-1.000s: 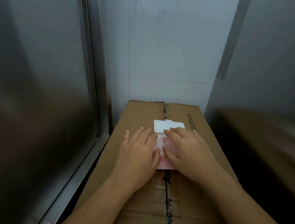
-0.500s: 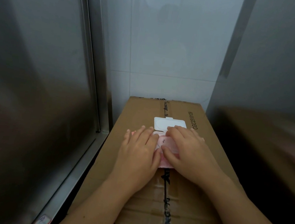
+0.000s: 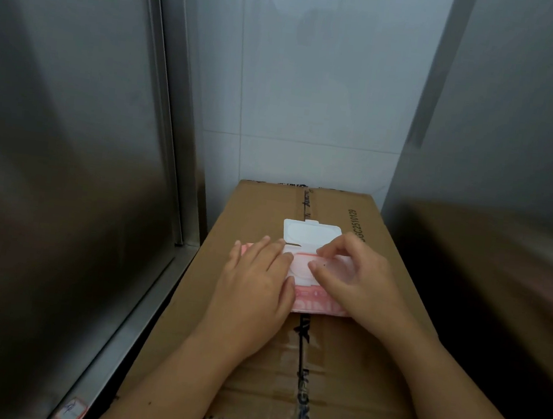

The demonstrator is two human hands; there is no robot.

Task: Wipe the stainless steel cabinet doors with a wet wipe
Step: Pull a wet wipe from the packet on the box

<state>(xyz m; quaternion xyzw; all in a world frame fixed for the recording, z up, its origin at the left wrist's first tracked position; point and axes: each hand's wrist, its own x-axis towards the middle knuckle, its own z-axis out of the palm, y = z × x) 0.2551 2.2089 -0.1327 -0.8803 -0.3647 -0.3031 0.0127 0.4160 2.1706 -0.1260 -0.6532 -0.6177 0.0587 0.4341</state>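
A pack of wet wipes (image 3: 316,301), pink with a white top, lies flat on a cardboard box (image 3: 260,214), about midway between the box's left and right edges and nearer its far edge than its near one. The pack's white lid (image 3: 310,235) is flipped open and lies back toward the far edge.

The left hand (image 3: 255,289) rests palm down on the left part of the pack, its fingers straight and close together, pressing on it and gripping nothing. The right hand (image 3: 363,281) lies over the right part of the pack with its fingers bent. Its thumb and forefinger are drawn toward each other at the oval opening under the lid. I cannot tell whether they have hold of a wipe.

A strip of dark printed tape (image 3: 300,367) runs down the middle of the box from far edge to near edge.

A steel cabinet door (image 3: 55,115) stands along the box's left side, with a small sticker (image 3: 71,411) low on its frame. Another steel door (image 3: 518,133) stands along the right side. A white tiled wall (image 3: 316,93) rises behind the far edge.
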